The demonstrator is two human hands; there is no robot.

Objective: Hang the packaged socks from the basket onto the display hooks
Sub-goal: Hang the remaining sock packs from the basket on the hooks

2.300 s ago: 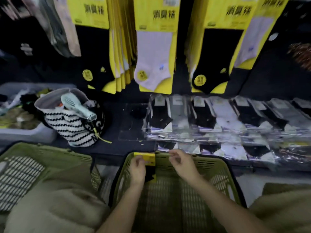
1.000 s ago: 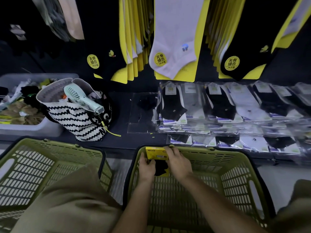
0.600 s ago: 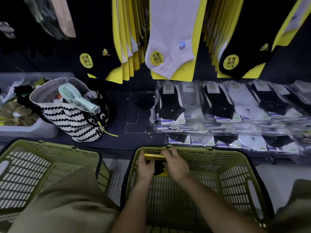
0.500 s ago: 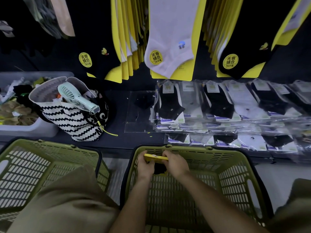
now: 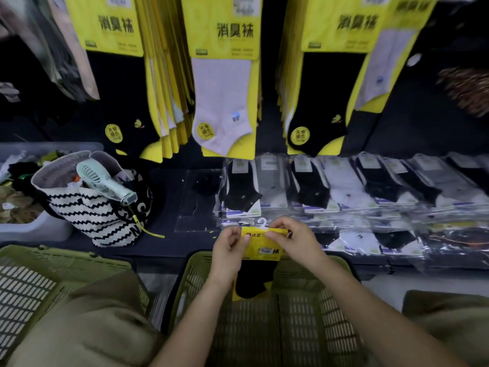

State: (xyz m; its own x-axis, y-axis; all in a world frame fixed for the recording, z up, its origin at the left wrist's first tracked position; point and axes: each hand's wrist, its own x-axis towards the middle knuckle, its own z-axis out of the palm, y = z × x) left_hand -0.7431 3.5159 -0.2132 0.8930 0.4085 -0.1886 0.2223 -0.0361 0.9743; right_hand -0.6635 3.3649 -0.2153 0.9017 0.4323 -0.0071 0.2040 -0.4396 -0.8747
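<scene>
Head view — left hand (image 5: pixel 229 243) and right hand (image 5: pixel 294 239) pinch the top corners of the sock pack (image 5: pixel 262 247), lower centre, above the green basket (image 5: pixel 317 308). Lifted, not yet hung; next, likely — raise it, slip its white hanger (image 5: pixel 262 222) over a hook.

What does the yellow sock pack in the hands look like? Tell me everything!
The sock pack is a flat yellow card with black printing, a black sock on its lower part and a small white hook on top. It hangs upright over the green basket. The left hand pinches its top left corner, the right hand its top right.
</scene>
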